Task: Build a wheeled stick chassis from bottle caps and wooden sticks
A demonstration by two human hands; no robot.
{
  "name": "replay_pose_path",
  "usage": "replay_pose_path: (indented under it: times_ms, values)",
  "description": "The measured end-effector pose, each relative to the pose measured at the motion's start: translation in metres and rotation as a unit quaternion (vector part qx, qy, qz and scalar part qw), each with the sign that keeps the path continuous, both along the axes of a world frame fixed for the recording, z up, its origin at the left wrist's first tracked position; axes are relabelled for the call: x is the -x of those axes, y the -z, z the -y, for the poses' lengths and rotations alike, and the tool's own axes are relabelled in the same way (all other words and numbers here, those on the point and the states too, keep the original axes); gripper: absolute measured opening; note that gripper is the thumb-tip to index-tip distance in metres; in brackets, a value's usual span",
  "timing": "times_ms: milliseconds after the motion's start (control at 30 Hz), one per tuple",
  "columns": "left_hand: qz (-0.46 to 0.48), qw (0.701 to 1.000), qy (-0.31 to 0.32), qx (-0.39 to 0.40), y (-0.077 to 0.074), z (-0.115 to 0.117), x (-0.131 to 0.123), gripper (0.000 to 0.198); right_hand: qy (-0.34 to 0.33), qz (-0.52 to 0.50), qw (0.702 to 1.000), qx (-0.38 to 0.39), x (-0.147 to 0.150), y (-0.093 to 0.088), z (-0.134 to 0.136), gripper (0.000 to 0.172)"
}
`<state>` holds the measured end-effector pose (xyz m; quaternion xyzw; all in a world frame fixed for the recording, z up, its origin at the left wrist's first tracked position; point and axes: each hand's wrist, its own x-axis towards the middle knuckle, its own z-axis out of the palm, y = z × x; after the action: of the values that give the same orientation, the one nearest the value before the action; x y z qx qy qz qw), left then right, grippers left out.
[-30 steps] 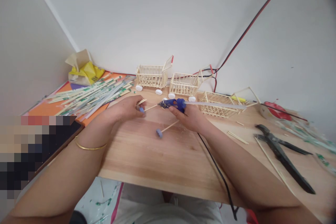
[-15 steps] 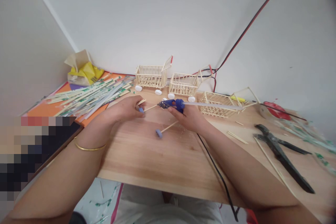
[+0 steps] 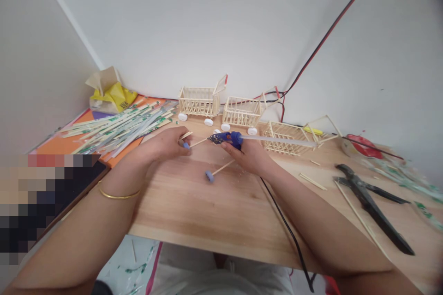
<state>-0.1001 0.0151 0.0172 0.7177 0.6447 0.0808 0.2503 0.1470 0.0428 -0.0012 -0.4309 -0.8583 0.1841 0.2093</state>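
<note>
My left hand (image 3: 165, 144) is closed on a thin wooden stick (image 3: 198, 142) with a small blue wheel at the end by my fingers. My right hand (image 3: 249, 154) grips a blue glue gun (image 3: 226, 138) whose nozzle points left at the free tip of that stick. A clear glue rod (image 3: 277, 140) sticks out of the gun's back to the right. A second stick with a blue wheel (image 3: 210, 175) lies on the wooden table (image 3: 207, 207) just below the hands.
Two stick carts with white wheels (image 3: 200, 100) (image 3: 244, 111) and a wheel-less stick frame (image 3: 287, 142) stand along the wall. A heap of wrapped sticks (image 3: 117, 124) lies left, black pliers (image 3: 372, 203) right. The gun's black cord (image 3: 284, 226) runs off the front edge.
Nothing has visibly changed apart from a slight shift of the view; both hands hold the same pose.
</note>
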Motion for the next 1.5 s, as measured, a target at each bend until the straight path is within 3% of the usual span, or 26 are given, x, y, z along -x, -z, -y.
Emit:
replay_pose_path:
  times_ms: [267,467,700,1033,1233,1367,1500]
  values:
    - [-0.015,1.0,0.003,0.0,-0.003,0.0,-0.001,0.025,0.004,0.02,1.0,-0.001,-0.001,0.001,0.001,0.033]
    - [-0.005,1.0,0.002,-0.003,0.0,0.0,0.001,0.025,-0.03,0.012,0.999,0.012,-0.006,-0.005,0.002,0.031]
    - [0.012,1.0,0.001,0.002,-0.002,0.002,-0.001,0.025,0.007,-0.004,1.0,0.004,-0.004,-0.008,0.002,0.034]
    - [0.014,1.0,0.007,-0.001,-0.001,0.001,0.0,0.023,0.009,0.022,0.999,-0.03,0.001,-0.003,0.0,0.033]
    - [0.01,1.0,0.009,-0.007,0.0,0.001,0.001,0.023,-0.006,0.031,0.999,-0.008,-0.001,-0.004,0.001,0.032]
    - [0.013,1.0,0.003,-0.008,0.0,0.001,0.001,0.025,-0.013,0.035,0.999,0.031,-0.008,-0.015,0.004,0.035]
    - [0.05,0.999,-0.006,0.006,-0.001,0.002,0.003,0.031,0.011,0.028,0.999,0.026,-0.027,-0.04,0.013,0.04]
